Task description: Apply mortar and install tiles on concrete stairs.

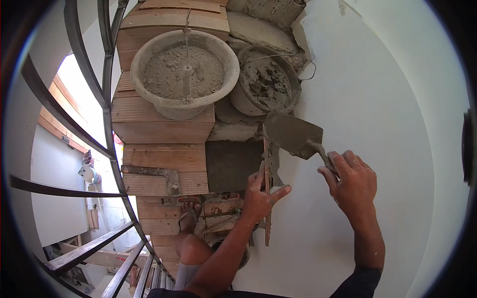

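The left forearm slants up rightward, its hand (258, 201) pinching an edge-on tile (268, 226) between fingers and thumb. Slightly farther, the right hand (354, 181), wrist bent leftward, wraps its fingers round a trowel (294, 135), blade by the tile's far end. Beyond sits a bucket (242, 101).

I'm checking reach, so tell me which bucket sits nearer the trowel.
The right-hand bucket, with dark, lumpy mix, just above the trowel in view. The flared bucket, with paler, crumbly powder, stands farther left.
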The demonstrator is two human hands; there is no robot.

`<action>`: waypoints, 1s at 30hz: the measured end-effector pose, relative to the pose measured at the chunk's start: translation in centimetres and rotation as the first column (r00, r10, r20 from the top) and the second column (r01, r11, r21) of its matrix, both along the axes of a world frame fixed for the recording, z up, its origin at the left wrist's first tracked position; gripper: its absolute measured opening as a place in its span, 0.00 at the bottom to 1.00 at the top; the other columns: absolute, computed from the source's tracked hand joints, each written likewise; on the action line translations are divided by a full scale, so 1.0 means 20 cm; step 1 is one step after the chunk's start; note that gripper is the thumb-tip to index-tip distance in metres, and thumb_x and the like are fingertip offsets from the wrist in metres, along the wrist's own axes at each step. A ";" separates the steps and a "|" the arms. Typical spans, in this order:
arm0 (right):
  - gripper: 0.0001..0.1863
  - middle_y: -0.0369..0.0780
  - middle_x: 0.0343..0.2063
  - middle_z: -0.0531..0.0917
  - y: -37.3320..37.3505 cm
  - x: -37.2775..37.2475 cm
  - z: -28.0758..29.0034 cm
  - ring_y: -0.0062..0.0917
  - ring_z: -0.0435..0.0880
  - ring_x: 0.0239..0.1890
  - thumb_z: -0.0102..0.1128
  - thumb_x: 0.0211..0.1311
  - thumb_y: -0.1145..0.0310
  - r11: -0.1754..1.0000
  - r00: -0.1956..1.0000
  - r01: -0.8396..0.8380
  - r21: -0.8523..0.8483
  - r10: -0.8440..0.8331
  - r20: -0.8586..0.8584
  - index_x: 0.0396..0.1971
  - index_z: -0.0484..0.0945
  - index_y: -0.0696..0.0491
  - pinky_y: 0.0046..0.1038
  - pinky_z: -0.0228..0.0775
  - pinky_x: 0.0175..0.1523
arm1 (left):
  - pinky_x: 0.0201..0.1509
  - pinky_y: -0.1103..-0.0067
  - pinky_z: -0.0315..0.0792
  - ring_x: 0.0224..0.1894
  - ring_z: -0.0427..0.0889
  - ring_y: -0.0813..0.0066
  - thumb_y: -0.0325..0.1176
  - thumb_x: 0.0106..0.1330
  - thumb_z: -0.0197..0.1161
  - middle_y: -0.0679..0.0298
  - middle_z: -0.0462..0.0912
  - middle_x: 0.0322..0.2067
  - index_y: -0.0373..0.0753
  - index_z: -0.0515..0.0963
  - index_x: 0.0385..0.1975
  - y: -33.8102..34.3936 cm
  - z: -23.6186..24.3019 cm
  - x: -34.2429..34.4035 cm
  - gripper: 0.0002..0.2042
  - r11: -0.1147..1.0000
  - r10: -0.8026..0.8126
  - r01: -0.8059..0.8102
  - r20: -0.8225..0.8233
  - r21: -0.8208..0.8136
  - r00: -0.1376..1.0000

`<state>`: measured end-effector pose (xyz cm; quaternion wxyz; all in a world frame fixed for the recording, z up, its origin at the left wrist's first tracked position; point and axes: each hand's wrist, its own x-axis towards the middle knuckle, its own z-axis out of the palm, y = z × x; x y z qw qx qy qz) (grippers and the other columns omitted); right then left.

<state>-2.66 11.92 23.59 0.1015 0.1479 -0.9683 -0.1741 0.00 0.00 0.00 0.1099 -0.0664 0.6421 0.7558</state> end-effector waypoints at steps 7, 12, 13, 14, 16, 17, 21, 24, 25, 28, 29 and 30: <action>0.16 0.35 0.32 0.81 -0.10 -0.06 0.02 0.29 0.85 0.35 0.74 0.64 0.56 0.970 0.978 -0.192 0.152 0.202 -0.059 0.46 0.85 0.48 0.34 0.78 0.37 | 0.77 0.57 0.64 0.76 0.65 0.45 0.66 0.56 0.78 0.44 0.62 0.72 0.38 0.47 0.83 -0.04 0.11 0.00 0.63 1.000 -0.019 0.019 0.038 0.010 0.999; 0.16 0.35 0.33 0.82 -0.10 -0.04 0.02 0.28 0.86 0.35 0.74 0.64 0.55 0.987 0.992 -0.114 0.114 0.119 -0.037 0.46 0.85 0.48 0.34 0.78 0.37 | 0.76 0.56 0.66 0.74 0.65 0.43 0.69 0.60 0.72 0.40 0.59 0.71 0.38 0.39 0.84 -0.07 0.09 0.00 0.64 0.999 -0.037 0.034 -0.079 -0.035 0.996; 0.17 0.35 0.33 0.82 -0.09 -0.04 0.02 0.29 0.86 0.35 0.74 0.64 0.55 0.988 0.993 -0.106 0.110 0.110 -0.032 0.46 0.85 0.48 0.34 0.78 0.37 | 0.77 0.57 0.64 0.75 0.64 0.42 0.68 0.63 0.70 0.39 0.58 0.72 0.36 0.38 0.83 -0.07 0.10 0.00 0.62 0.999 -0.043 0.040 -0.099 -0.026 0.994; 0.17 0.35 0.32 0.82 -0.08 -0.03 0.02 0.29 0.86 0.34 0.75 0.64 0.54 0.990 0.995 -0.097 0.105 0.100 -0.028 0.46 0.85 0.48 0.34 0.78 0.36 | 0.78 0.57 0.62 0.76 0.62 0.42 0.67 0.66 0.68 0.38 0.57 0.73 0.35 0.38 0.83 -0.08 0.10 0.00 0.61 0.999 -0.050 0.048 -0.119 -0.018 0.992; 0.17 0.35 0.32 0.82 -0.07 -0.02 0.03 0.30 0.86 0.34 0.75 0.63 0.54 0.995 0.997 -0.069 0.073 0.071 -0.026 0.46 0.85 0.48 0.35 0.78 0.36 | 0.79 0.58 0.61 0.77 0.62 0.42 0.65 0.68 0.66 0.38 0.57 0.73 0.36 0.38 0.83 -0.10 0.11 0.00 0.58 0.999 -0.034 0.037 -0.127 0.022 0.991; 0.18 0.35 0.32 0.82 -0.07 -0.01 0.03 0.30 0.86 0.34 0.76 0.62 0.54 0.998 0.999 -0.040 0.042 0.041 -0.022 0.46 0.86 0.48 0.35 0.77 0.35 | 0.79 0.59 0.60 0.77 0.61 0.43 0.64 0.71 0.64 0.38 0.57 0.73 0.37 0.38 0.83 -0.10 0.11 -0.01 0.56 0.997 -0.019 0.028 -0.135 0.066 0.991; 0.18 0.36 0.31 0.82 -0.04 0.01 0.04 0.31 0.86 0.33 0.76 0.61 0.54 1.000 0.999 -0.015 -0.012 0.015 -0.029 0.45 0.86 0.49 0.35 0.77 0.35 | 0.80 0.60 0.59 0.79 0.59 0.44 0.63 0.73 0.62 0.39 0.56 0.74 0.39 0.35 0.84 -0.09 0.07 -0.01 0.54 0.992 -0.004 0.018 -0.110 0.126 0.994; 0.18 0.36 0.31 0.82 -0.03 0.03 0.04 0.31 0.86 0.33 0.77 0.61 0.55 1.000 1.000 -0.003 -0.019 0.003 0.002 0.45 0.86 0.50 0.34 0.77 0.35 | 0.83 0.59 0.51 0.84 0.48 0.47 0.66 0.72 0.61 0.41 0.44 0.82 0.38 0.32 0.83 -0.10 0.10 -0.02 0.57 0.985 -0.007 0.032 -0.151 0.167 0.989; 0.19 0.36 0.31 0.82 -0.03 0.05 0.04 0.30 0.86 0.33 0.77 0.61 0.56 0.999 0.998 -0.052 0.009 0.052 -0.025 0.46 0.86 0.50 0.34 0.77 0.35 | 0.84 0.60 0.50 0.84 0.47 0.47 0.66 0.72 0.61 0.41 0.44 0.82 0.38 0.31 0.83 -0.11 0.12 -0.03 0.57 0.984 -0.018 0.041 -0.135 0.173 0.991; 0.19 0.36 0.31 0.81 -0.07 0.08 0.04 0.29 0.85 0.33 0.78 0.60 0.57 0.990 0.990 -0.121 0.071 0.125 -0.059 0.46 0.87 0.50 0.34 0.76 0.35 | 0.84 0.60 0.50 0.84 0.47 0.47 0.66 0.71 0.62 0.42 0.43 0.82 0.39 0.30 0.83 -0.11 0.13 -0.04 0.58 0.985 -0.030 0.048 -0.114 0.164 0.993; 0.19 0.36 0.31 0.81 -0.09 0.09 0.05 0.29 0.84 0.32 0.78 0.60 0.57 0.984 0.986 -0.144 0.103 0.151 -0.068 0.47 0.87 0.51 0.34 0.76 0.35 | 0.84 0.60 0.49 0.84 0.46 0.47 0.66 0.71 0.63 0.42 0.43 0.82 0.39 0.31 0.83 -0.11 0.13 -0.05 0.58 0.988 -0.028 0.044 -0.108 0.150 0.994; 0.19 0.36 0.31 0.81 -0.11 0.11 0.06 0.29 0.84 0.32 0.78 0.60 0.57 0.984 0.986 -0.144 0.101 0.152 -0.067 0.47 0.87 0.51 0.34 0.76 0.35 | 0.84 0.60 0.49 0.84 0.46 0.47 0.66 0.71 0.63 0.42 0.43 0.82 0.39 0.31 0.83 -0.10 0.11 -0.04 0.58 0.988 -0.027 0.043 -0.107 0.148 0.994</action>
